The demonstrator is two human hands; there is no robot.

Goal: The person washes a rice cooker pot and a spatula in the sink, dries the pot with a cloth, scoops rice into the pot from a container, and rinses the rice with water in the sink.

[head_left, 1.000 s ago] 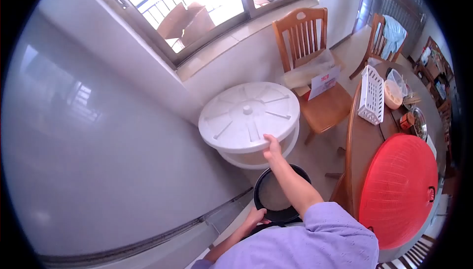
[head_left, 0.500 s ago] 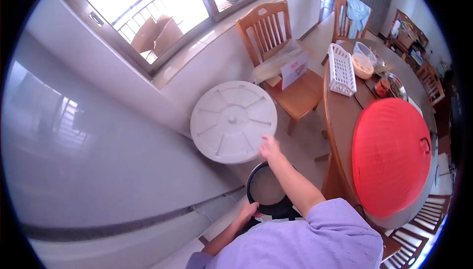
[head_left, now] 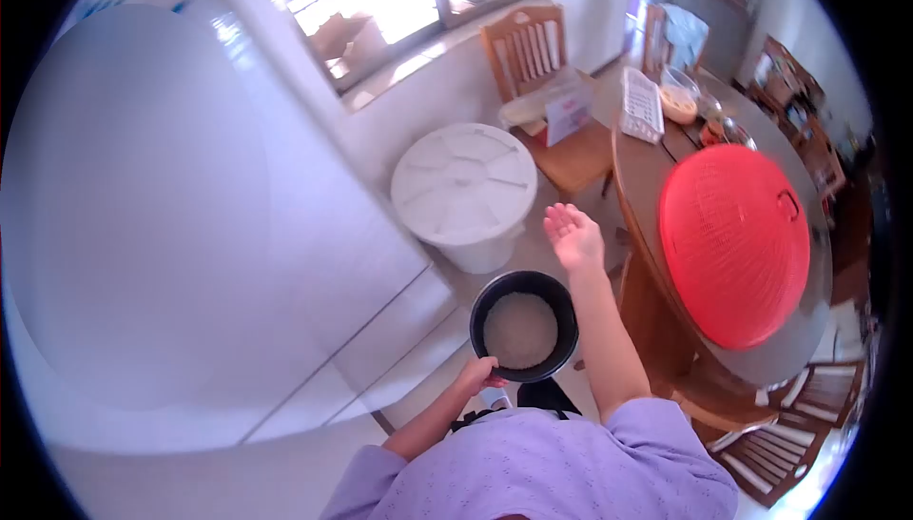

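Observation:
A round black pot (head_left: 477, 332) is held in front of my body, with a pale, fine-grained layer that looks like rice (head_left: 520, 332) in its bottom. My left hand (head_left: 481, 374) grips the pot's rim at the near left, thumb on top. Beyond the pot's right side, my right hand (head_left: 575, 239) is raised with the fingers stretched out and the palm showing; it holds nothing. Just past the pot stands a large whitish bucket with its round ribbed lid (head_left: 463, 184) on. My right hand is apart from that lid.
On my right a round table (head_left: 635, 177) carries a red mesh food cover (head_left: 732, 244), a white plastic basket (head_left: 642, 106) and bowls. A wooden chair (head_left: 575, 163) with a box stands behind the bucket. A glossy pale surface (head_left: 190, 235) fills the left.
My right hand has moved away from the lid's edge to the right and its fingers have spread. The pot is now more fully in view, and the camera has turned.

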